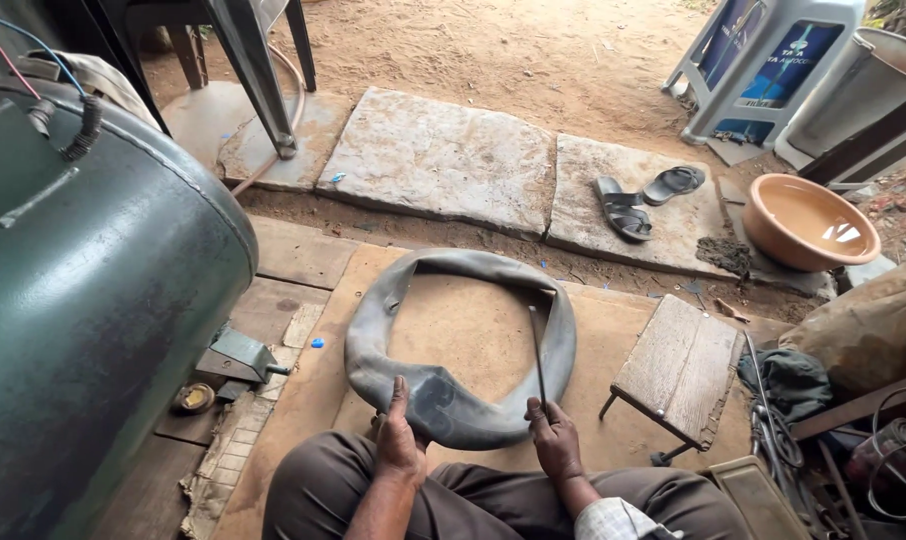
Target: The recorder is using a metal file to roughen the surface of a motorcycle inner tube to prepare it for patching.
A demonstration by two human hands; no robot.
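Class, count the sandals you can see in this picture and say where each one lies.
2. Both lie on the right stone slab beyond the inner tube: one sandal nearer the slab's middle, the other sandal just right of it, towards the basin. None seems hidden.

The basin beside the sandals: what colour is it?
The basin is a pale orange-tan, plain with no pattern. The head view, the only one, shows it at the right.

Single head-worn view: looks steeply down and forward from seated height, close over knees, onto wooden floor boards (293, 255).

Green tank (93, 300), sandals (643, 200), basin (773, 240), stool (678, 370)
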